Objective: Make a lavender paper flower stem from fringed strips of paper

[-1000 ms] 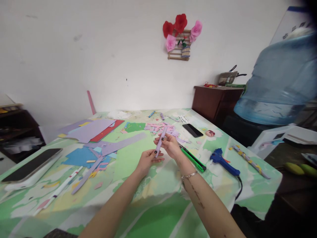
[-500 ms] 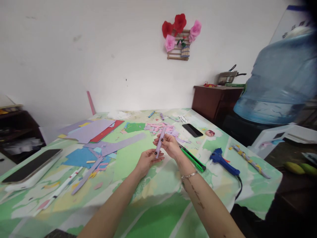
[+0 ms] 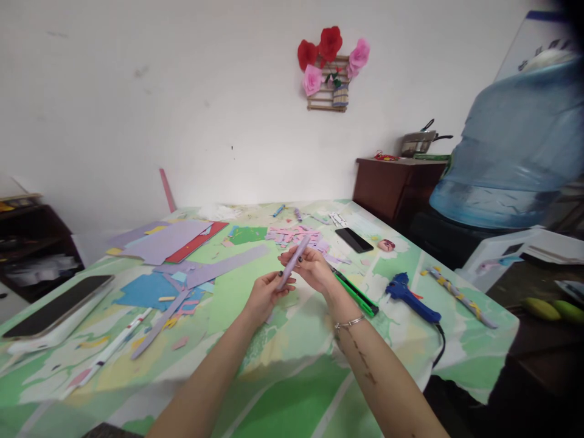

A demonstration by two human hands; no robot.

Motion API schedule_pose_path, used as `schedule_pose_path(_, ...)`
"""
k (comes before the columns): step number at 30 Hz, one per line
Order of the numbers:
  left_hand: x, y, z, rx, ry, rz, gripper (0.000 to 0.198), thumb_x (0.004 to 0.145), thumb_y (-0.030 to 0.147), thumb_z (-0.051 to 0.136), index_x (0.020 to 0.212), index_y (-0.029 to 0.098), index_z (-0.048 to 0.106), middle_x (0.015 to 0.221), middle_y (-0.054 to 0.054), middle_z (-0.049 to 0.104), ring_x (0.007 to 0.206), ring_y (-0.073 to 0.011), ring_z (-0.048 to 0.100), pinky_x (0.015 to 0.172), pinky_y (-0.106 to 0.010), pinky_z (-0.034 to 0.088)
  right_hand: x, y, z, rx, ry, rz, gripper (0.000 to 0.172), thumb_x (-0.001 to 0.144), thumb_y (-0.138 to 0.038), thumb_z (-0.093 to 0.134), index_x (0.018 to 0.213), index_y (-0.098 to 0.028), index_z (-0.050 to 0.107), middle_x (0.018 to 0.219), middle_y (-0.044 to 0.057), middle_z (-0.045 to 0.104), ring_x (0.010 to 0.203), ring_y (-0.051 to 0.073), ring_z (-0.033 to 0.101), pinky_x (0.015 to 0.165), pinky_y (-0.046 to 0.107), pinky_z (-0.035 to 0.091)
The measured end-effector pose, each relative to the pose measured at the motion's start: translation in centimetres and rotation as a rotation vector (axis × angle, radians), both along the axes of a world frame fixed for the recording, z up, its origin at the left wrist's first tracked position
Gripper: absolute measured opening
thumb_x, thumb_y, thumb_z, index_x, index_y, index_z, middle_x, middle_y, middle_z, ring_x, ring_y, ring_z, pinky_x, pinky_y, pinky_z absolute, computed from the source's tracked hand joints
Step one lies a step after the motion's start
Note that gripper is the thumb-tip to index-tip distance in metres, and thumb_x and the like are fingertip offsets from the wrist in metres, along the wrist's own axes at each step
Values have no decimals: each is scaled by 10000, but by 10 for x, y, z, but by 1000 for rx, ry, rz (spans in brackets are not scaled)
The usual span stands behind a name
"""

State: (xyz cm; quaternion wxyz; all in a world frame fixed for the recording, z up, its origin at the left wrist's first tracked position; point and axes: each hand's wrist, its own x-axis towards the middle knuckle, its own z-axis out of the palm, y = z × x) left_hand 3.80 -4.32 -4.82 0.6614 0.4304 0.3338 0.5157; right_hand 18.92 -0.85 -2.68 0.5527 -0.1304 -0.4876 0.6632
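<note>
A slim purple paper tube point(image 3: 294, 261) slants between my two hands above the table. My left hand point(image 3: 268, 294) pinches its lower end. Around its middle and upper part the fingers of my right hand point(image 3: 311, 266) are closed. Beneath lies a light green paper sheet point(image 3: 237, 289), with a long purple paper strip point(image 3: 228, 266) across its upper left. Past the tube is a heap of pink and purple paper scraps point(image 3: 292, 234). A green utility knife point(image 3: 358, 295) lies beside my right wrist, partly hidden by it.
To the right are a blue glue gun point(image 3: 413, 298) with its cord, a purple-and-yellow wrapped stick point(image 3: 460, 295) and a black phone point(image 3: 354, 239). Blue paper point(image 3: 146, 291), coloured sheets point(image 3: 166, 239), a white ruler-like strip point(image 3: 109, 348) and a larger phone point(image 3: 59, 304) lie left.
The purple paper tube has tilted further to the right at its top. My left hand has shifted slightly left; my right hand keeps nearly the same place.
</note>
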Motion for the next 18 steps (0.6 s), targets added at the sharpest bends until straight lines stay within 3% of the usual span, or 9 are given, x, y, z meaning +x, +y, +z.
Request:
schedule_pose_path(5,-7,4,4,-14,-28,156,327,553,227,759,845,124,655,768,-63,681,632,-125,611,631,-244,453,4,-7,7,35,-70,-3,344,617,-240,733,941,-194,628,1082,97,643,1094,263,541,933,449,408)
schedule_pose_path(8,-11,8,2,15,14,276,321,491,185,747,796,134,661,719,-21,653,611,-114,598,619,-231,438,5,-4,5,51,-87,-140,301,633,-239,725,917,-197,636,1048,79,648,1019,225,569,888,390,433)
schedule_pose_path(13,-15,12,-3,91,187,411,230,577,246,658,778,136,669,693,-33,639,661,-146,601,616,-241,451,7,14,-10,77,-260,-420,207,581,-169,715,771,-176,634,842,37,661,772,159,590,743,307,462)
schedule_pose_path(18,-18,13,-5,179,366,511,198,587,215,632,765,152,689,704,-37,655,658,-151,563,619,-250,437,8,17,-17,197,-510,-613,154,565,-120,662,700,-193,646,908,46,629,907,209,563,784,365,446)
